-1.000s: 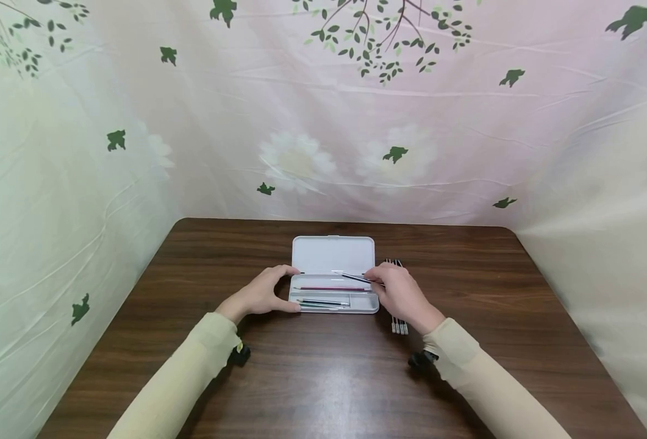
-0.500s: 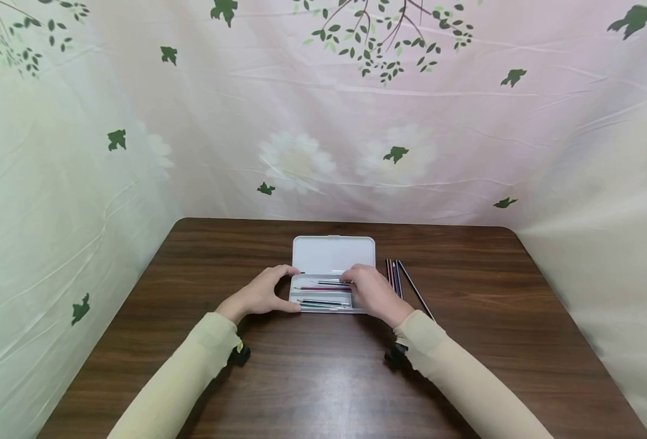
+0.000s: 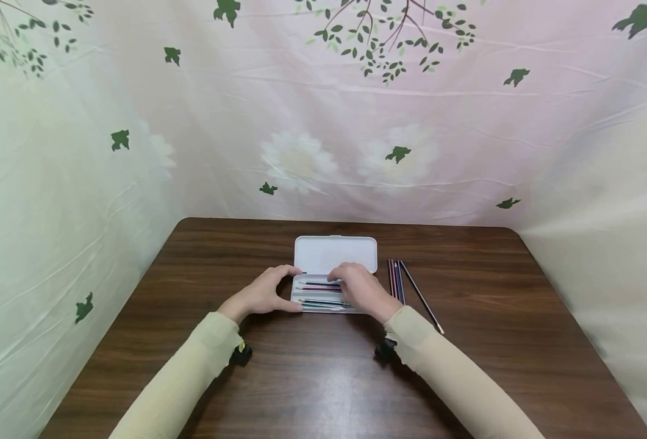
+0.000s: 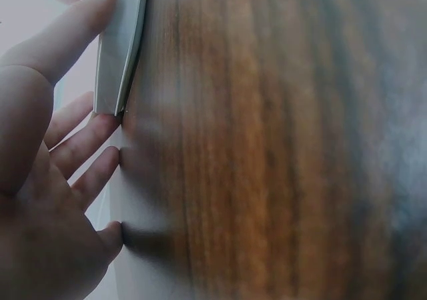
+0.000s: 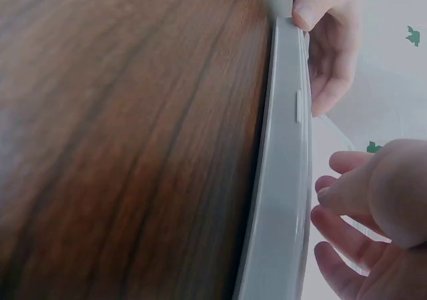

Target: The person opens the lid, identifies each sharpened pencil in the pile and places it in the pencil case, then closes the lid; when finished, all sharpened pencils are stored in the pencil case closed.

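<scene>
An open white pencil case (image 3: 336,253) lies on the table with its lid folded back. My left hand (image 3: 260,296) holds its left end, thumb at the front side and fingers round toward the back. In the left wrist view, the thumb (image 4: 83,20) presses on the case's side wall. Over the tray's right half is my right hand (image 3: 363,291), fingers loosely bent and touching down among the contents. No pencil shows between its fingers (image 5: 340,227) in the right wrist view. Pencils (image 3: 320,303) lie lengthwise in the front compartment, others (image 3: 314,288) in the back one, their right ends hidden.
Right of the case, several dark pencils (image 3: 394,277) lie side by side on the wooden table (image 3: 323,378). One slanted pencil (image 3: 422,299) has fanned away from them. A patterned cloth (image 3: 323,122) hangs behind and at both sides.
My right hand has moved left from the case's right edge to over the tray, and the dark pencil it held now lies in the back compartment. The left hand stays put.
</scene>
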A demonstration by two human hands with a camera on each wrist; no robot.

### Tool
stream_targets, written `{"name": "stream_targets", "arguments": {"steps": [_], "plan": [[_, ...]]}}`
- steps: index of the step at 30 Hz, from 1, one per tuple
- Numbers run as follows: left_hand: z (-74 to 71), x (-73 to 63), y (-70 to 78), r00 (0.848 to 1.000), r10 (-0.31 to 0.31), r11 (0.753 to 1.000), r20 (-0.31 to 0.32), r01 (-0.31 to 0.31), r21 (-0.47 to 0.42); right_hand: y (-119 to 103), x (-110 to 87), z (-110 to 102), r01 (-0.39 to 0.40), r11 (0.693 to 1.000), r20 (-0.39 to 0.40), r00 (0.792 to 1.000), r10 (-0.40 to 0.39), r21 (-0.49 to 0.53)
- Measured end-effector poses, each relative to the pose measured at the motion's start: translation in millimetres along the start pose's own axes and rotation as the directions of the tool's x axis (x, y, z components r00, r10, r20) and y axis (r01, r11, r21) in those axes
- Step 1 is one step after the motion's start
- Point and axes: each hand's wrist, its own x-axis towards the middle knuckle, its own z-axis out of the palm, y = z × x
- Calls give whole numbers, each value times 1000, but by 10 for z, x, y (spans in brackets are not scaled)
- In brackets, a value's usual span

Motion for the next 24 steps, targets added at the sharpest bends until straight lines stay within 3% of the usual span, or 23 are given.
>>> {"name": "stream_targets", "arguments": {"steps": [7, 19, 24], "plan": [[7, 6, 28, 1000, 9, 1000, -2, -9, -1, 105, -207, -96, 58, 998, -86, 995, -57, 15], [4, -5, 44, 1000, 27, 1000, 2, -27, -7, 403, -652, -396, -3, 999, -183, 983, 12, 50], [-2, -2, 56, 999, 36, 999, 5, -36, -19, 527, -827, -500, -50, 998, -189, 980, 58, 43]]}}
